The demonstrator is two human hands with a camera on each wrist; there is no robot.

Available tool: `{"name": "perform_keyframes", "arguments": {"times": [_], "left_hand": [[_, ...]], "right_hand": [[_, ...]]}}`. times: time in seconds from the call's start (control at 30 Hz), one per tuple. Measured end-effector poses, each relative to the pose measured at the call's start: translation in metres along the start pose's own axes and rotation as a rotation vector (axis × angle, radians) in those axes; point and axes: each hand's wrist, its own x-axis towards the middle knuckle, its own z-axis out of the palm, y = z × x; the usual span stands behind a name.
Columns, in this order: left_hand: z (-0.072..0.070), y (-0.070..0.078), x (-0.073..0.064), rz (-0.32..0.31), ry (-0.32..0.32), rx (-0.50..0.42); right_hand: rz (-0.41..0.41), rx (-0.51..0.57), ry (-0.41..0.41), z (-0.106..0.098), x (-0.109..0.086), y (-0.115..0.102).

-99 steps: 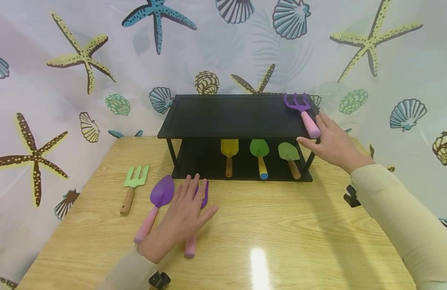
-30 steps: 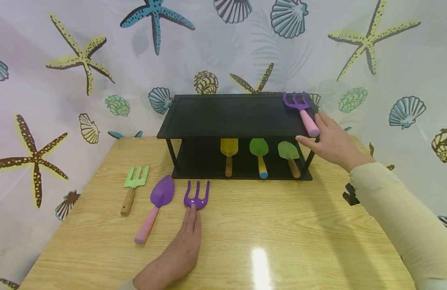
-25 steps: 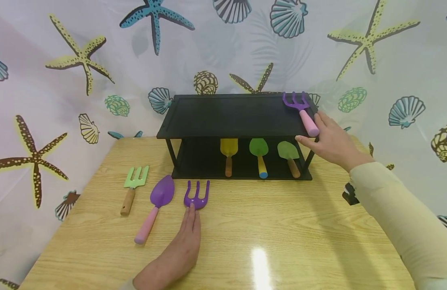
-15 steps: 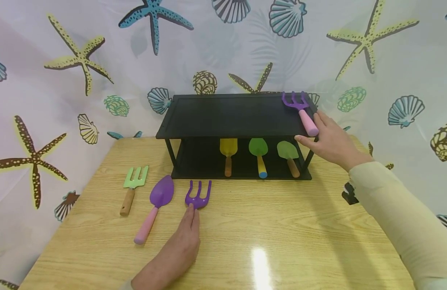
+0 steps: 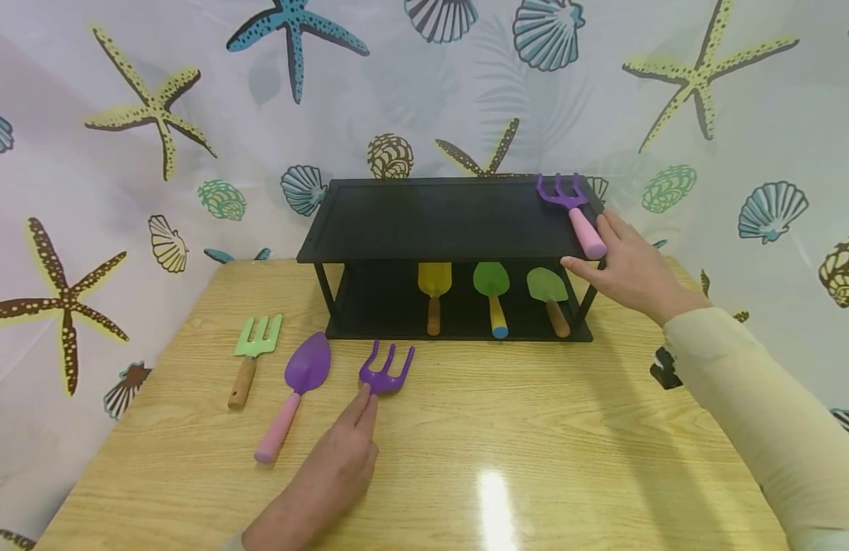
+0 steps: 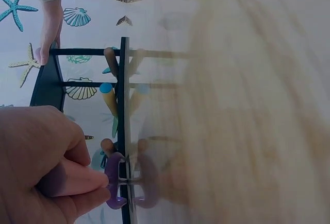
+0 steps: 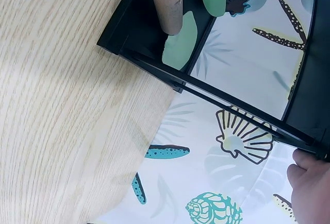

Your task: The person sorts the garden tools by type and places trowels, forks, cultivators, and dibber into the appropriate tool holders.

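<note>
My left hand point(image 5: 336, 463) grips the pink handle point(image 6: 80, 176) of a purple hand fork point(image 5: 385, 379) low over the table, its three tines pointing toward the shelf. In the head view the hand covers most of that handle; the left wrist view shows thumb and fingers around it. At the right end of a black two-tier shelf point(image 5: 452, 222), my right hand point(image 5: 631, 268) rests against the top board's corner, thumb along the front and fingers along the side. Beside it, a second purple hand fork point(image 5: 585, 229) with a pink handle lies on the top board.
On the lower tier lie a yellow trowel point(image 5: 435, 282), a green trowel point(image 5: 491, 280) and a pale green trowel point(image 5: 548, 286). A purple trowel point(image 5: 307, 366) and a light green hand fork point(image 5: 259, 337) lie on the wooden table point(image 5: 569, 428). Patterned cloth point(image 5: 396, 92) hangs behind.
My left hand first hovered over the fork, then closed on its handle. Within the last half second the fork's head has shifted right and turned slightly. My right hand stays at the shelf corner.
</note>
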Motion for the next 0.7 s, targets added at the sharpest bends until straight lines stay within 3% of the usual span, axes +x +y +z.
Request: {"name": "perform_keyframes", "arguments": {"times": [0.1, 0.23, 0.37, 0.57, 0.7], "left_hand": [[0.0004, 0.0019, 0.0005, -0.187, 0.061, -0.345], [-0.0008, 0.0023, 0.0023, -0.270, 0.058, -0.461], [-0.0030, 0.0015, 0.0028, -0.229, 0.031, -0.427], [-0.0085, 0.0005, 0.0005, -0.211, -0.100, -0.493], [-0.0092, -0.0010, -0.0004, -0.170, -0.060, -0.492]], "right_hand": [[0.004, 0.002, -0.002, -0.0002, -0.0001, 0.0000], [0.009, 0.002, -0.006, -0.0005, 0.0004, 0.0000], [0.011, 0.002, -0.010, -0.0014, 0.0010, -0.0001], [0.007, -0.001, -0.011, -0.0015, 0.0009, 0.0000], [0.006, -0.001, -0.007, -0.0006, -0.0001, -0.0001]]}}
